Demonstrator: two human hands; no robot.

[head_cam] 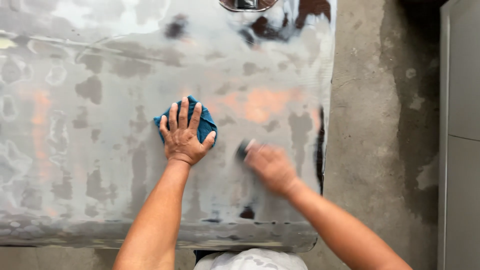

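A large sanded metal body panel (100, 165), grey with patches of pale filler and orange primer, fills the view. My left hand (184, 135) lies flat on it with fingers spread, pressing a folded blue cloth (206, 125) against the surface. My right hand (269, 166) is blurred by motion and closed around a small dark sanding block (243, 148), which rests on the panel just right of the cloth. Both forearms reach in from the bottom edge.
The panel's right edge (326, 150) drops to a stained concrete floor (380, 125). A grey cabinet or wall panel (462, 135) stands at the far right. A dark opening (246, 4) sits at the panel's top. My light clothing (250, 260) shows at the bottom.
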